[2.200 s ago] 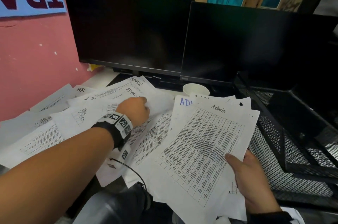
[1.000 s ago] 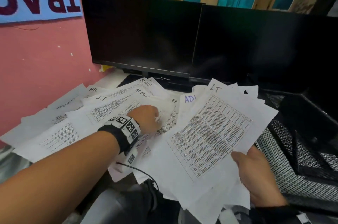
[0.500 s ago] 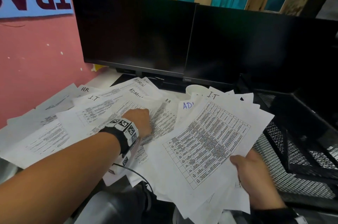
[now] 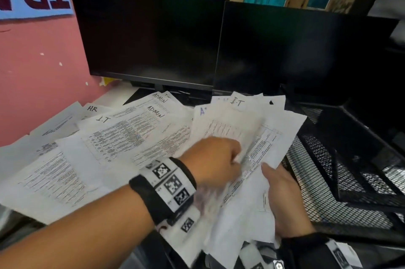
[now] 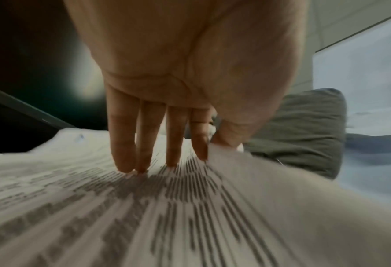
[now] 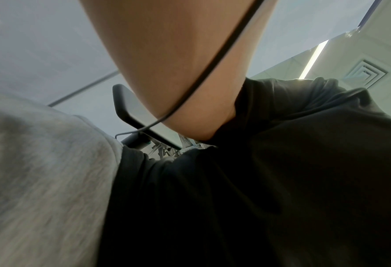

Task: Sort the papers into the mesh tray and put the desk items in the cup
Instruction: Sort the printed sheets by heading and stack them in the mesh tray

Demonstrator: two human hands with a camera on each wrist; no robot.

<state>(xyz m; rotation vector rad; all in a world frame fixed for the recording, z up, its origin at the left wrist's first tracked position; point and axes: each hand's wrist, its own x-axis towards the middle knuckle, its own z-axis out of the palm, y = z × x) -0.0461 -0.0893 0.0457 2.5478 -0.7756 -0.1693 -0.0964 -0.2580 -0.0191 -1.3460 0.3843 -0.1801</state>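
Holding a fanned bundle of white printed sheets (image 4: 252, 137), the right hand (image 4: 282, 198) sits at the bundle's lower right edge with its thumb laid over the top page and the fingers tucked underneath, so it grips the whole stack. The back sheets of that fan show handwritten "I.T" and a bit of blue lettering.

The left hand (image 4: 213, 160) is right beside the right one, over the middle of the bundle. In the left wrist view the four fingers (image 5: 123, 144) run fairly straight with their tips touching a printed page (image 5: 190, 207), and the thumb seems to pinch that page's raised edge against the index finger. It's pretty blurry there, so I can't swear to how tight the pinch is.

To the left of the left hand, a messy spread of loose white paperwork (image 4: 122, 137) covers the desk, with headings like "HR", "I.T" and "ADMIN" written by hand on top.

Just right of the right hand is the black wire mesh tray (image 4: 328, 172), and from what I can see its near section has no paper in it. Beyond both hands stand two dark flat monitors (image 4: 153, 34), side by side.

The right wrist view only shows a bare forearm, a thin black cable (image 6: 212, 68), a dark shirt and grey fabric, so nothing useful about that hand from there.
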